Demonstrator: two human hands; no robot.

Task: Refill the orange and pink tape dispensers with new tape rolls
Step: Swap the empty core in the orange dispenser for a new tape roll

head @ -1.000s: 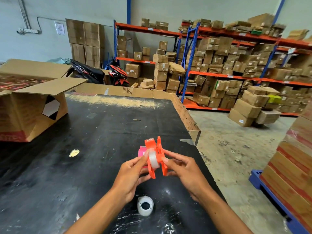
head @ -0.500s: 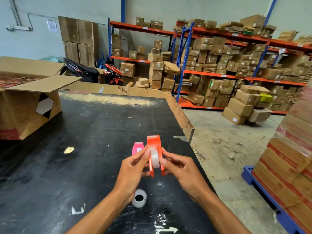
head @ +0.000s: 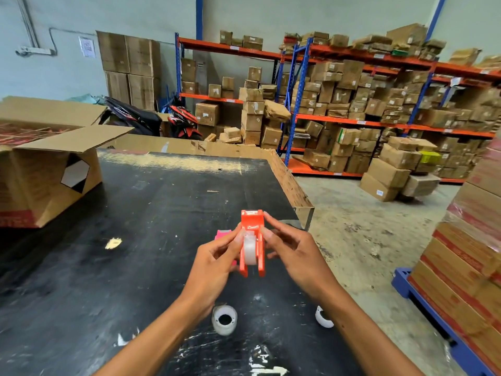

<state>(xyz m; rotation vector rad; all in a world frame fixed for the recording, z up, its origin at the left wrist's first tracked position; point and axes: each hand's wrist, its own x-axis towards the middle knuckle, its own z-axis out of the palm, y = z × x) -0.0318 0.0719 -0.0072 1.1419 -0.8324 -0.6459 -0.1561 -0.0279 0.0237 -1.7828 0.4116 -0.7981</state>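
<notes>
Two bare forearms, left hand [head: 217, 264], right hand [head: 295, 256], slim fingers, short nails

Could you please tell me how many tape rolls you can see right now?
3: one in the orange dispenser, one lying on the table below the left hand, one partly hidden by the right forearm.

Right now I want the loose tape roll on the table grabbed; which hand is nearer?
Left. The left hand is just above the tape roll; the right hand is farther right.
</notes>
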